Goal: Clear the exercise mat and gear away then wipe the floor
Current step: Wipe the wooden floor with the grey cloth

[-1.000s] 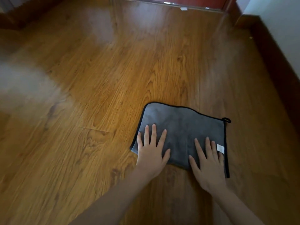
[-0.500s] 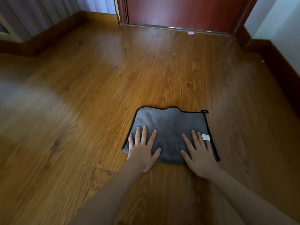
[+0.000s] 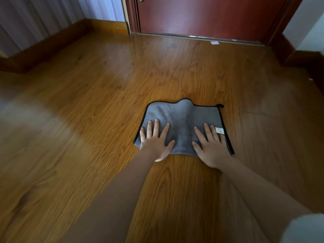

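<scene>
No container was in view. A grey cloth point(image 3: 182, 123) with black edging lay flat on the wooden floor point(image 3: 87, 120), near the middle of the room and well short of the red door point(image 3: 201, 14).

The left hand point(image 3: 156, 142) pressed on the cloth's near left part, fingers straight and spread, gripping nothing. The right hand point(image 3: 211, 147) pressed on the near right part in the same manner, fingers straight and slightly splayed, its outer fingers beside the white label point(image 3: 219, 130). Both palms overlapped the cloth's near edge.

Against the frame half a second before, the cloth and both hands lay further along the floor toward the door, and more of the door and the striped wall point(image 3: 43, 18) showed. The hump in the far edge stood more pronounced. The hands kept the same flat placement on the cloth.

The cloth's long axis ran left to right across the view, roughly parallel to the door's threshold. Its hanging loop point(image 3: 220, 105) sat at the far right corner, pointing right. The right edge slanted outward toward the person. A small white scrap point(image 3: 214, 42) lay on the floor at the foot of the door.
</scene>
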`<state>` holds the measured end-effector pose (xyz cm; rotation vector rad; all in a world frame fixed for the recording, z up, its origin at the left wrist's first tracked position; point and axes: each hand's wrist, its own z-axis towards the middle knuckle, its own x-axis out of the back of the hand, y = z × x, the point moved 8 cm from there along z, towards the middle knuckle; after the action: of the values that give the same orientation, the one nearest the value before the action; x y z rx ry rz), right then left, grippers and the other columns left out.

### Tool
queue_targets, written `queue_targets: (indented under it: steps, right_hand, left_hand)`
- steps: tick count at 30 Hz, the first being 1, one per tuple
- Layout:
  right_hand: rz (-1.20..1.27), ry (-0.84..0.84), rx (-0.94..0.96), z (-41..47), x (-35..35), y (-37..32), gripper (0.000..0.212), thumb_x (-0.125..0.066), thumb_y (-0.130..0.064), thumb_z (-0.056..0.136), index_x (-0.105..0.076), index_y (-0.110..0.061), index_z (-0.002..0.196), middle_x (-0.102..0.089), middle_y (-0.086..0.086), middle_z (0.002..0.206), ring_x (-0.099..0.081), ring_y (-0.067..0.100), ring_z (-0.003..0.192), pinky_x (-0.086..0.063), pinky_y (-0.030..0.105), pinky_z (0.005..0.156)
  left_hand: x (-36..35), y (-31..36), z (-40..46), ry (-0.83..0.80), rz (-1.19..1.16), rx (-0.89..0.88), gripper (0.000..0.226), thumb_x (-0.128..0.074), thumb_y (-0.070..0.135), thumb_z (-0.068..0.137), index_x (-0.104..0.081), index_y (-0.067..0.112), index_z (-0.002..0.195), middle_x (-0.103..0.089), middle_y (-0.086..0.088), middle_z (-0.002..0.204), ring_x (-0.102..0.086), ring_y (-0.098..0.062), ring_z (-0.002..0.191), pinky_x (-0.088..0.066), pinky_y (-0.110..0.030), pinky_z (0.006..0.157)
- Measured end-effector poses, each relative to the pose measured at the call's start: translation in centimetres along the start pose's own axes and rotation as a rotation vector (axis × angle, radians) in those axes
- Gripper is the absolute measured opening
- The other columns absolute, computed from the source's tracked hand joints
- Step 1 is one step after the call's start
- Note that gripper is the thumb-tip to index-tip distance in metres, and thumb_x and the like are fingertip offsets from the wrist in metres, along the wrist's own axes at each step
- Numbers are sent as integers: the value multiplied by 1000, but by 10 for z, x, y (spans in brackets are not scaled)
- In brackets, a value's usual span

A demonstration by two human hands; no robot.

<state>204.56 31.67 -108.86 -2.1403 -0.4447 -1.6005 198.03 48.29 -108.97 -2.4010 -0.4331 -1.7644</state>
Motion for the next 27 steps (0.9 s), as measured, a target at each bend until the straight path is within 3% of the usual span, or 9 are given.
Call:
queue_targets:
  steps: [8, 18, 20, 23, 27]
  right_hand:
    - [19, -31, -6, 16, 3, 1, 59, -14, -50, 98, 11, -32, 148, 18, 5, 157, 18, 23, 144, 7, 46, 115]
    - [-66, -29, 2, -48, -11, -12, 62, -12, -53, 97, 17, -30, 147, 18, 7, 157, 16, 25, 144, 5, 46, 115]
    - [-82, -34, 10, -70, -16, -17, 69, 1, -63, 89, 19, -29, 146, 18, 8, 157, 16, 25, 144, 4, 46, 115]
    - [-48, -30, 29, -109, -24, -29, 102, 35, -77, 54, 25, -28, 143, 20, 7, 156, 18, 24, 143, 5, 44, 115]
    - [15, 3, -5, -163, -40, -47, 101, 45, -72, 46, 32, -24, 135, 30, 4, 148, 30, 19, 134, 9, 40, 113]
  left_hand:
    - [7, 4, 18, -18, 13, 21, 67, -12, 58, 94, 21, 31, 145, 27, -10, 153, 25, -30, 140, 13, -51, 113]
    - [-18, 1, -54, 41, -24, -19, 68, -12, 59, 94, 22, 29, 145, 27, -11, 153, 26, -31, 139, 15, -52, 113]
    - [-25, -6, -80, 41, -25, -17, 68, -12, 59, 94, 23, 29, 145, 28, -11, 152, 28, -30, 139, 16, -51, 111]
    - [-38, -16, -121, 50, -9, 2, 69, -9, 60, 93, 25, 28, 144, 31, -11, 151, 30, -30, 138, 18, -50, 109]
    - [-54, -25, -170, 113, -5, -1, 76, 17, 69, 77, 27, 27, 140, 26, -13, 151, 25, -30, 137, 17, -50, 110]
